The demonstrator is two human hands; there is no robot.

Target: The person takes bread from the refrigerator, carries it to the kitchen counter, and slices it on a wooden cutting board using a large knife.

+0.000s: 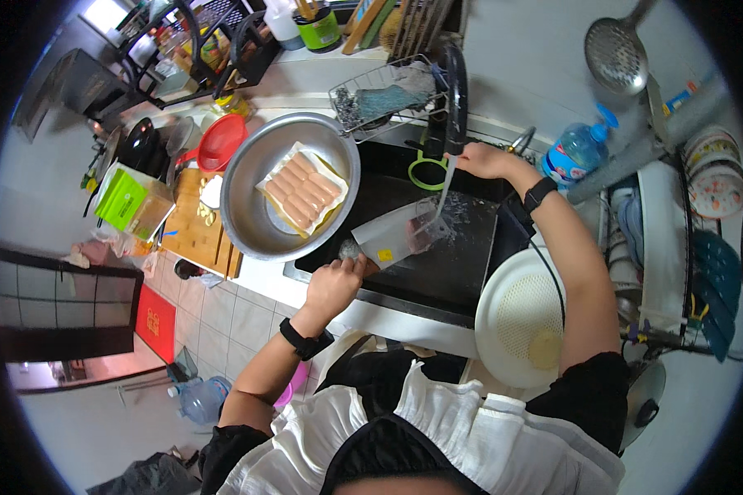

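My left hand point(334, 284) grips the brown handle of a wide-bladed cleaver point(384, 237), held flat over the dark sink point(433, 278). A yellow sticker shows on the blade. Water point(449, 185) runs from the black faucet point(455, 99) onto something pinkish at the blade's far end; whether that is an object or a reflection I cannot tell. My right hand point(483, 159) is at the faucet's spout, its fingertips against it. Left of the sink, a large steel bowl point(235, 229) holds a white packet of pale sausages point(303, 192).
A wooden cutting board point(189, 204) with garlic cloves lies left of the bowl, near a red strainer point(223, 142). A wire rack point(384, 99) hangs behind the sink. To the right are a white colander point(501, 309) and a blue pump bottle point(573, 151).
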